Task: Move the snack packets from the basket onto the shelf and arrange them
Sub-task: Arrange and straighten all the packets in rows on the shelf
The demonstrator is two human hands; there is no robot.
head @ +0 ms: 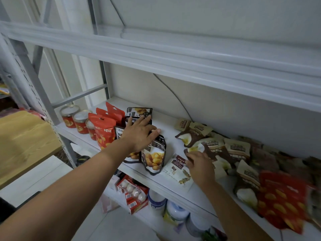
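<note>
On the far left of the shelf stood lidded jars with red labels, and just beside them a row of upright red packets. Next came the dark chestnut packets, standing in a file from the back of the shelf to its front edge. The left hand lay flat across their tops, fingers straight and spread, holding nothing; the packets sat directly under its palm and fingers, with the front one standing just past the thumb.

To the right of these a white packet lay flat at the shelf's front edge. The right hand rested over its right end with fingers curled, the tips where the white packet met a brown packet; whether they pinched either one could not be told. Further right lay a loose heap of brown packets, and beyond them a blurred red packet. Egg packs sat on the level below.
</note>
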